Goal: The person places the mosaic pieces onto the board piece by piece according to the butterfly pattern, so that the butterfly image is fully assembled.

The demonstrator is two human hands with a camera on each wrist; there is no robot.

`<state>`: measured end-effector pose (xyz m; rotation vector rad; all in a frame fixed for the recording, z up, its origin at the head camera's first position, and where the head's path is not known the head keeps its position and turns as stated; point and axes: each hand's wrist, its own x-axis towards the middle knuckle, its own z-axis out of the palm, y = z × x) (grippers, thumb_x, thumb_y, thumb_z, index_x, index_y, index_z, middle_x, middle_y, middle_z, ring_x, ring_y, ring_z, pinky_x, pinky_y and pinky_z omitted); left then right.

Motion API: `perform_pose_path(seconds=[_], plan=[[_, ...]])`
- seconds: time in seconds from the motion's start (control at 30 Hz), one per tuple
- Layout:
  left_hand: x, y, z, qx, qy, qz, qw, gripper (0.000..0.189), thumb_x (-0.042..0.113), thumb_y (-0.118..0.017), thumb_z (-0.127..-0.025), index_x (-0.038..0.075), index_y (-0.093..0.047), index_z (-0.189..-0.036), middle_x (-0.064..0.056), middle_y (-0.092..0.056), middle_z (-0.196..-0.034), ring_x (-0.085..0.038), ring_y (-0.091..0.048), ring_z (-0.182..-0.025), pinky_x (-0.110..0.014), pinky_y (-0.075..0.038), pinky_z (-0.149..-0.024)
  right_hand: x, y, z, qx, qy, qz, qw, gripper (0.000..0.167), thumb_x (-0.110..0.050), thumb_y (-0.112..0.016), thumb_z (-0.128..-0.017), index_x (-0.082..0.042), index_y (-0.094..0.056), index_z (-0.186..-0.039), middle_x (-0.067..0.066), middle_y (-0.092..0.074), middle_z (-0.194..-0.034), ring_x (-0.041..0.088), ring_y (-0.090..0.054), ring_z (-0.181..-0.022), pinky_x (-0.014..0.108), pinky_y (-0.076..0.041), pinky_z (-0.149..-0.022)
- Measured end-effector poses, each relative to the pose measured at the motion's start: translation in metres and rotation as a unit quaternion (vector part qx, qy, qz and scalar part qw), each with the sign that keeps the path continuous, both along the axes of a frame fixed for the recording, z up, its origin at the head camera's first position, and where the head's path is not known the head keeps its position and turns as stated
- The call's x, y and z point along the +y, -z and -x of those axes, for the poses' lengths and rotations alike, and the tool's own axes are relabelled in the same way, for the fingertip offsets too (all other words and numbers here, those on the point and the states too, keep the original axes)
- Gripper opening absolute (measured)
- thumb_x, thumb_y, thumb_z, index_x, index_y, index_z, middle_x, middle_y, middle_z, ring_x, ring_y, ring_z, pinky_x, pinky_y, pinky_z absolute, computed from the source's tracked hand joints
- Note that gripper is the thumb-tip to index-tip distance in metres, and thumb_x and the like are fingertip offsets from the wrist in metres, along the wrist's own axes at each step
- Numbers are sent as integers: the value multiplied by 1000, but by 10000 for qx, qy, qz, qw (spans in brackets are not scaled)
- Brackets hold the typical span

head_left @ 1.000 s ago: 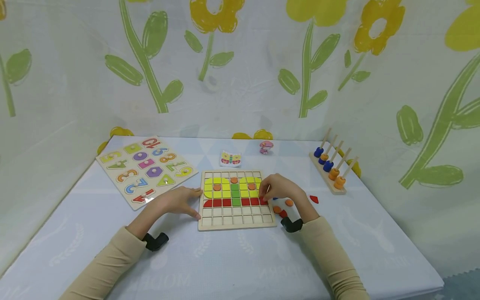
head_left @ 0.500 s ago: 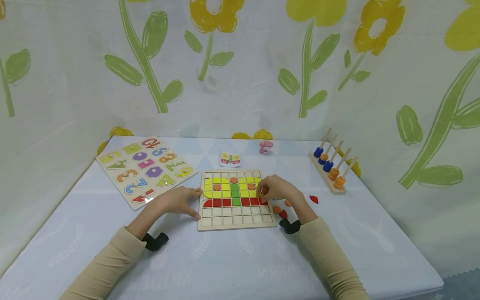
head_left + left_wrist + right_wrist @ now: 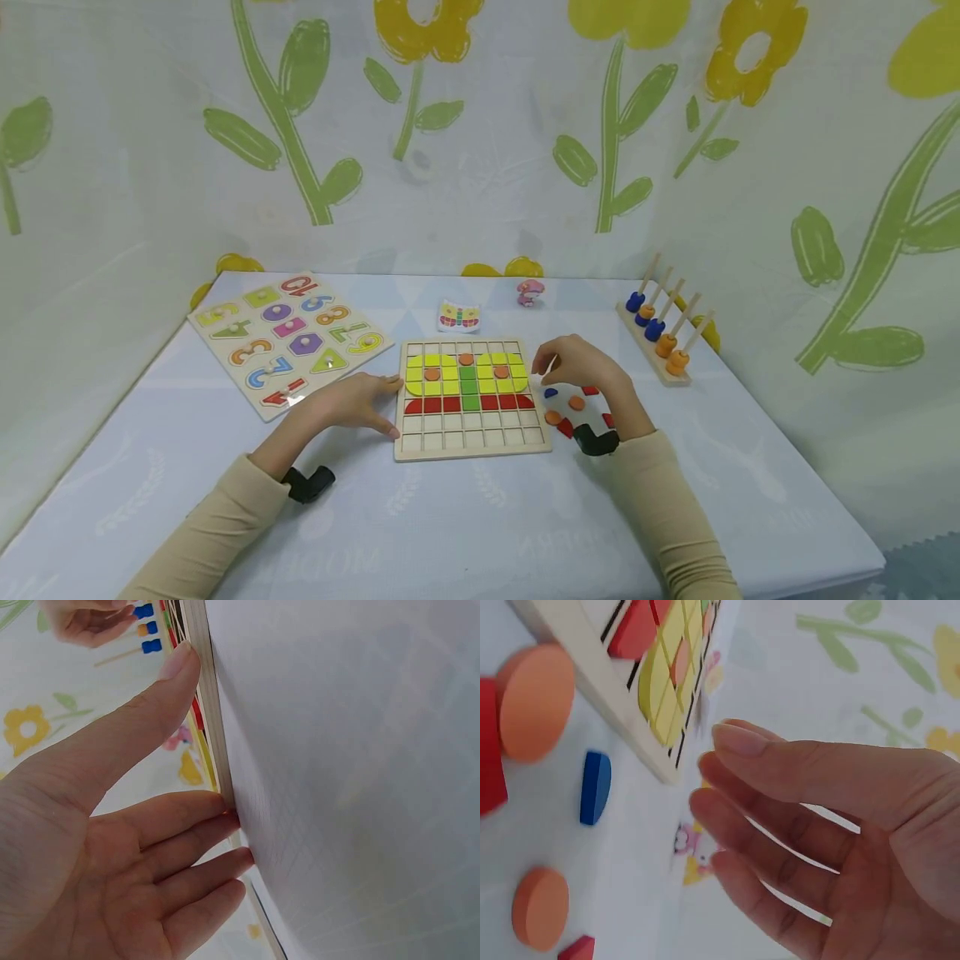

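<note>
A wooden grid board [image 3: 472, 455] lies flat with yellow tiles [image 3: 431, 387], a green column [image 3: 468, 388], orange discs [image 3: 432, 375] and a red row [image 3: 433, 405] filling its upper cells. My left hand [image 3: 352, 403] rests against the board's left edge; in the left wrist view its thumb and straight fingertips touch that edge. Off the board's right side hovers my right hand [image 3: 581, 368], with nothing between its loosely bent fingers. Beneath it lie loose pieces: a blue half-round [image 3: 595, 787], orange discs [image 3: 540, 907] and red pieces [image 3: 565, 427].
A number-and-shape puzzle board [image 3: 303, 343] lies at left. Behind the grid board are a butterfly picture card [image 3: 459, 317] and a pink figurine [image 3: 529, 292]. A peg stand [image 3: 654, 350] with blue and orange beads stands at back right.
My right hand has let go of the red piece at the right end of the red row and moved right, off the board. My left hand stays at the left edge.
</note>
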<state>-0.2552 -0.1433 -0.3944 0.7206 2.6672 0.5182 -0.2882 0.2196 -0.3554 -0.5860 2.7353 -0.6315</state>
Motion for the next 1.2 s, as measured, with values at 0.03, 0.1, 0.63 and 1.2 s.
perform_pose_path(seconds=[0.03, 0.1, 0.63, 1.2], plan=[[0, 0, 0, 2, 2, 3, 10000, 87, 42, -81, -75, 2, -45, -143, -18, -39, -148, -39, -33, -137, -53, -32, -109, 3, -1, 0, -40, 48, -36, 10000, 13, -4, -72, -85, -8, -71, -98, 1, -68, -92, 20, -61, -85, 31, -55, -77], [0, 0, 0, -5, 6, 3, 10000, 87, 42, -81, -75, 2, -44, -143, -18, -39, -148, -39, -33, -137, -54, -32, -109, 9, -1, 1, -125, 166, -117, 9997, 14, -3, -72, -85, -7, -71, -99, 3, -68, -93, 21, -61, -86, 32, -55, -77], [-1, 0, 1, 15, 60, -17, 10000, 87, 42, -81, -75, 1, -45, -143, -18, -40, -148, -38, -33, -137, -52, -32, -109, 62, 14, 16, -708, 1253, -762, 9866, 20, -11, -80, -79, -6, -65, -92, 7, -62, -89, 24, -56, -82, 36, -50, -78], [-1, 1, 2, -24, -5, -7, 10000, 87, 42, -81, -74, 2, -45, -143, -17, -39, -148, -37, -33, -138, -52, -31, -110, 69, 21, 20, -686, 1023, -499, 9911, 20, -18, -81, -79, -9, -64, -86, 4, -63, -83, 22, -55, -77, 32, -50, -71]])
